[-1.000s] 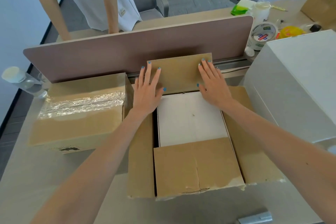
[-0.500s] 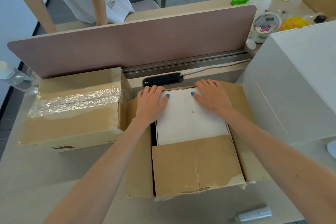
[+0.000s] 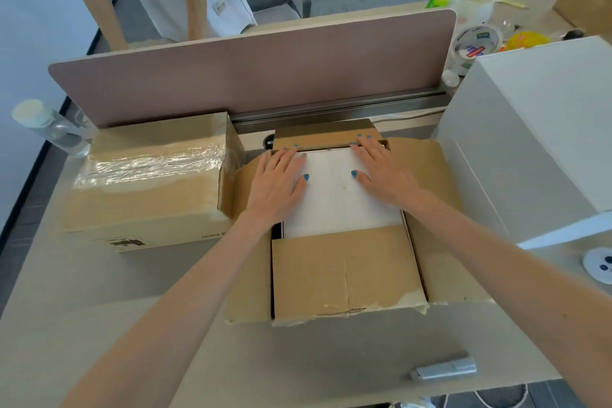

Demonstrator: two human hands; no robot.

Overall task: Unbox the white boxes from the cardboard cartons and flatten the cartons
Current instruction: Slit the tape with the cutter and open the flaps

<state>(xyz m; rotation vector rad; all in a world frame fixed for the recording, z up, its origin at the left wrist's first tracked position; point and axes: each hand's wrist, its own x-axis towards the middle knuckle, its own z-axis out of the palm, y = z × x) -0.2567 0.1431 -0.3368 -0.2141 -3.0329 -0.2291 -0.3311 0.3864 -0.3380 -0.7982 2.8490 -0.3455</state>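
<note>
The left grip (image 3: pixel 278 182) and right grip (image 3: pixel 381 169) lie open and flat on top of the white box (image 3: pixel 334 205), fingertips at its far edge against the far flap (image 3: pixel 324 136); neither has hold of anything. The box sits down inside the open carton (image 3: pixel 430 209) in the middle of the bench (image 3: pixel 99 291), its near part under the near flap (image 3: pixel 344 272).

That flap is the likeliest snag: a straight lift would catch the box beneath it. The fit looks snug (hardly a gap at the sides), so fingers may find no purchase and the carton may rise with the box. The far flap could fold back over the fingers. Room is tight too: the sealed carton (image 3: pixel 149 182) stands just beside the left flap and the big white box (image 3: pixel 530 142) near the right one, so spreading flaps could shove them.
</note>
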